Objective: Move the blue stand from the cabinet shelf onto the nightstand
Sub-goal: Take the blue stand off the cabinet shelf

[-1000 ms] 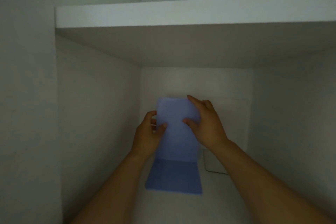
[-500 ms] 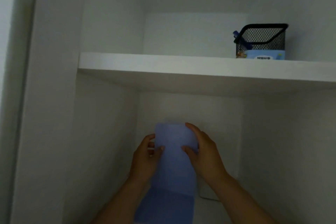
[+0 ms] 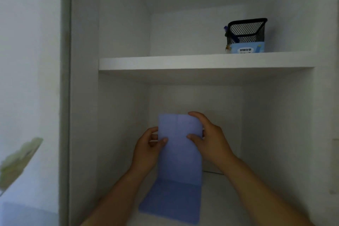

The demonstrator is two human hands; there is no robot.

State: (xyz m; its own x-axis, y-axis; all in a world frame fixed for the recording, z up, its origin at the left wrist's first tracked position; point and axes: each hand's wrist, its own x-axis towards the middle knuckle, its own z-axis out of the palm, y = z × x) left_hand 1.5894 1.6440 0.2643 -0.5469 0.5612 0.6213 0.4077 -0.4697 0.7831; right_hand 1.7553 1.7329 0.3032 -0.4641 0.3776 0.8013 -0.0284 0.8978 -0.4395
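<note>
The blue stand (image 3: 178, 154) is an L-shaped folded panel with an upright back and a flat base. It stands inside the lower compartment of the white cabinet (image 3: 84, 97), at the front of the lower shelf. My left hand (image 3: 148, 147) grips the upright panel's left edge, thumb on the front face. My right hand (image 3: 207, 137) grips its right edge near the top corner, fingers wrapped over the top. Whether the base touches the shelf cannot be told. No nightstand is recognisable in view.
A white upper shelf (image 3: 201, 61) runs just above my hands and carries a black mesh pen holder (image 3: 246, 35) at its right. A pale flat thing (image 3: 212, 169) leans at the back behind the stand. A blurred pale green object (image 3: 20, 158) sits at far left.
The view has tilted up and drawn back, so the upper shelf and pen holder now sit lower in frame. Both hands keep the same hold on the stand, which has come slightly forward.
</note>
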